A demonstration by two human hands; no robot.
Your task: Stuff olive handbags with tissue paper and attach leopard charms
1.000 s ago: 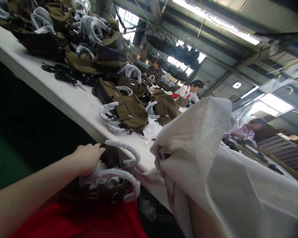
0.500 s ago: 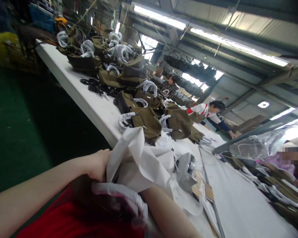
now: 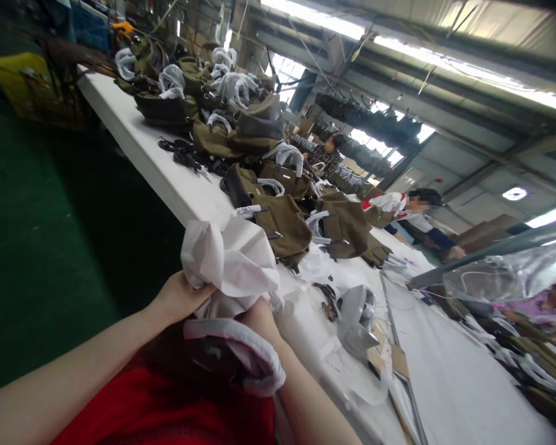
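My left hand (image 3: 181, 298) is closed on the lower left edge of a crumpled white paper sheet (image 3: 236, 256), with the thumb over it. The sheet bunches up in front of me, at the near edge of the table. My right hand (image 3: 258, 314) reaches up into the sheet from the right, and its fingers are hidden in the folds. Between my forearms, against my red clothing, is a dark bag whose handle (image 3: 241, 340) is wrapped in whitish film. The rest of that bag is in shadow and mostly hidden.
Olive bags (image 3: 282, 225) with wrapped handles crowd the long white table (image 3: 120, 123). Black straps (image 3: 185, 154) lie near its left edge. A grey wrapped piece (image 3: 354, 315), a chain (image 3: 327, 303) and cardboard (image 3: 400, 360) lie to the right. Several people work beyond, one with an outstretched arm (image 3: 440, 241).
The white sheet has drawn in to the left and bunched higher. Both hands have shifted with it, uncovering the chain and more tabletop on the right. The view has turned slightly.
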